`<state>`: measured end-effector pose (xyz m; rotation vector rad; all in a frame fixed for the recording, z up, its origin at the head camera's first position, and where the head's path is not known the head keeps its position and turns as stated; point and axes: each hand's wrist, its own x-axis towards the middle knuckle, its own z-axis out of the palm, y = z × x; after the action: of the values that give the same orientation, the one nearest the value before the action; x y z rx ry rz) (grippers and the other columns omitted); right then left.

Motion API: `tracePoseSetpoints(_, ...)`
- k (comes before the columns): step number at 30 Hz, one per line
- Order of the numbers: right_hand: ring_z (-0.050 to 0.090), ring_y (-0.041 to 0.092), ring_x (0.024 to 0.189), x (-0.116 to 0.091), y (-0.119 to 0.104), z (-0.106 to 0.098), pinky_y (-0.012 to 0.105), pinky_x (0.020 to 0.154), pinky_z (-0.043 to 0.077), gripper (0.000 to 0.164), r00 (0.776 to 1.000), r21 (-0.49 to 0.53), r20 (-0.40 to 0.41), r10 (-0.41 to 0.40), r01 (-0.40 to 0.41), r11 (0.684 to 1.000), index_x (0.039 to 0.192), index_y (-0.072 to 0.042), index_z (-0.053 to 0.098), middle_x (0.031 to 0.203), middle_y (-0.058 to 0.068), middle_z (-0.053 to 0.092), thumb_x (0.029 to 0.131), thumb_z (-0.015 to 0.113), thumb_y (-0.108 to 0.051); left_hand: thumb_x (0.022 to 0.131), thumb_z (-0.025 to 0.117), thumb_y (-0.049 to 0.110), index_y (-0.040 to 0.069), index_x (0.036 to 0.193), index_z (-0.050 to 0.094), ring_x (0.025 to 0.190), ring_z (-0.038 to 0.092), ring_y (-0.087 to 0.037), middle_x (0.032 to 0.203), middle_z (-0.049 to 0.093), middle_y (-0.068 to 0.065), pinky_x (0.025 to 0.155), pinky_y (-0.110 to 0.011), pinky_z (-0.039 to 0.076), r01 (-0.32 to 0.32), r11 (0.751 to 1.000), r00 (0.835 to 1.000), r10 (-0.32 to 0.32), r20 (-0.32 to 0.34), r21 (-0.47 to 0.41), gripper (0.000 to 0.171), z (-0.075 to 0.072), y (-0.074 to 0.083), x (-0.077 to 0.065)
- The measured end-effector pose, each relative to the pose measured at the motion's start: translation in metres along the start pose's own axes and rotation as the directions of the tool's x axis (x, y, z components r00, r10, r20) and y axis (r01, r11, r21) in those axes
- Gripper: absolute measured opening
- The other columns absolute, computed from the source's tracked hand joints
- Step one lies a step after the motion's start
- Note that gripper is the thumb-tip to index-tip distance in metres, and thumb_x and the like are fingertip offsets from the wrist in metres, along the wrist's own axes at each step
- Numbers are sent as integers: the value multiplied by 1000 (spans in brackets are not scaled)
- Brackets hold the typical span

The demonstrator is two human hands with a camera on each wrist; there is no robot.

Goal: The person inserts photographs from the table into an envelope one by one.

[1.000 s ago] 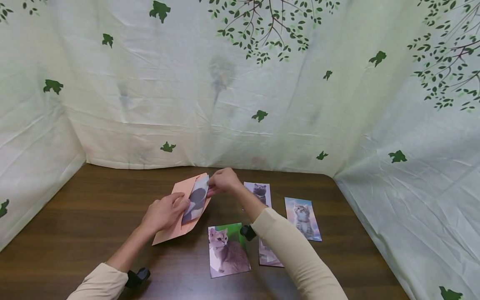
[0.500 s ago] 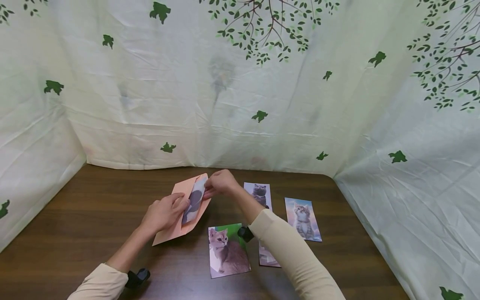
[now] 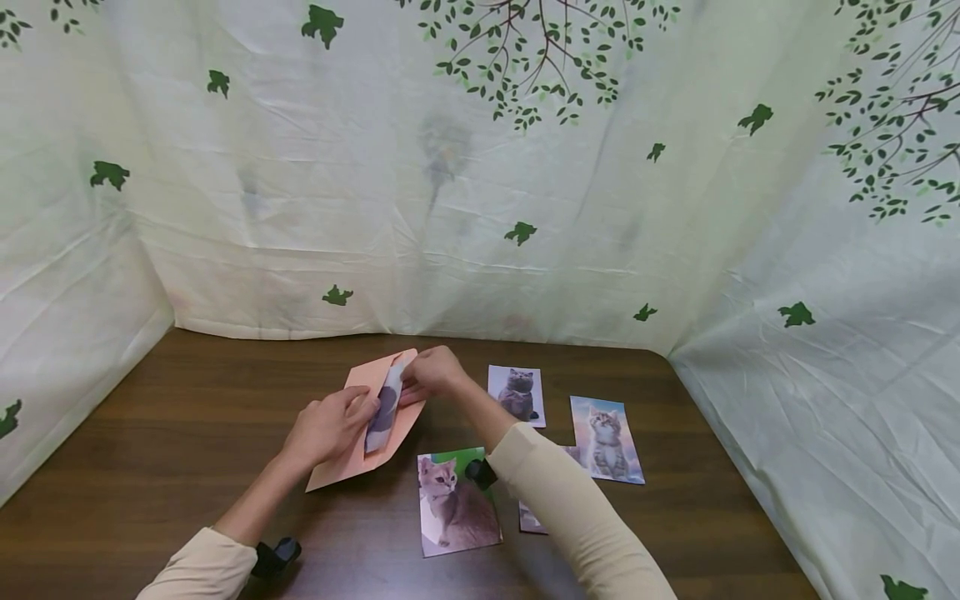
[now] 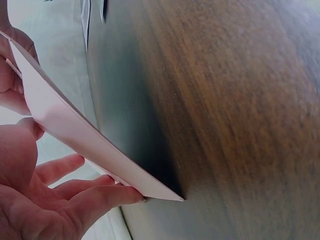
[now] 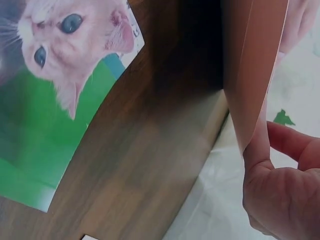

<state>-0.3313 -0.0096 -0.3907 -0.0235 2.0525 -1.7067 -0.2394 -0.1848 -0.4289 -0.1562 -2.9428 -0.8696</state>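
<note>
A peach paper envelope (image 3: pixel 337 472) is held slanted above the left-middle of the table, its opening facing right in the head view. My left hand (image 3: pixel 330 427) grips its left side, with thumb on the front and fingers (image 4: pixel 100 197) along its lower edge in the left wrist view. A grey and white picture card (image 3: pixel 384 413) sits mostly inside the envelope, one strip of it showing. At the upper end of that strip, my right hand (image 3: pixel 437 372) pinches the card's edge. In the right wrist view, the envelope's flap side (image 5: pixel 254 60) hides the card.
Several cat pictures lie on the wooden table (image 3: pixel 225 417): a pink-toned cat with green (image 3: pixel 459 508), a dark grey cat (image 3: pixel 517 393) and a tabby kitten (image 3: pixel 609 440). Another picture (image 3: pixel 531 520) is mostly under the right sleeve. A leaf-print curtain (image 3: pixel 375 208) surrounds the table.
My right hand has moved slightly left and down, and the picture card has slid deeper into the envelope, so less of it shows. My left hand has stayed in place.
</note>
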Motion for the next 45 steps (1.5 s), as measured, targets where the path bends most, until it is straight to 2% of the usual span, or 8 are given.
tracePoseSetpoints(3,68,21,54,1,2,3,35,62,62,9,1000,5,11,-1,1,1000,91,11,67,71,16,67,92,60,5,107,46,39,1,140,58,119,58,-54,133,64,-27,96,-64,46,-3,1000,1000,3,-2,2,52,0,0,0)
tracePoseSetpoints(8,72,25,59,2,4,7,35,62,61,11,1000,-21,19,5,-5,1000,88,9,68,73,17,69,93,60,4,107,46,39,1,138,60,117,59,-55,131,64,-28,94,-64,46,-13,1000,1000,13,-3,12,52,-2,0,0)
tracePoseSetpoints(17,77,32,72,5,8,14,36,65,62,19,1000,-34,3,21,-21,999,107,12,67,83,22,73,94,60,1,107,46,38,0,139,60,118,60,-53,131,64,-28,97,-64,46,-18,1000,1000,18,-8,0,51,0,0,1)
tracePoseSetpoints(24,76,38,84,8,11,17,36,67,62,18,1000,-25,-18,25,-26,999,108,11,67,80,19,72,94,59,2,107,46,38,-1,138,60,117,60,-53,130,65,-29,96,-62,47,-19,1000,1000,19,-3,-7,52,0,-2,3)
tracePoseSetpoints(31,76,37,84,8,12,17,35,66,61,21,1000,-21,-16,24,-25,999,110,13,66,79,18,72,94,59,2,107,46,37,-1,138,59,117,61,-53,129,65,-29,96,-62,47,-18,1000,1000,18,13,-2,51,-1,-2,3)
tracePoseSetpoints(38,77,37,83,6,7,13,37,69,61,8,998,-6,38,43,-42,999,92,7,66,77,16,71,94,59,3,107,46,38,-1,140,57,120,59,-53,133,62,-30,96,-62,47,-18,1000,999,18,26,-4,53,-2,-1,2)
tracePoseSetpoints(45,77,34,82,-3,-4,3,36,69,62,18,997,-76,64,38,-33,997,104,12,67,94,26,74,98,60,-4,106,47,39,0,141,57,120,58,-54,134,62,-29,95,-63,47,-17,1000,999,17,31,-2,53,-3,-1,2)
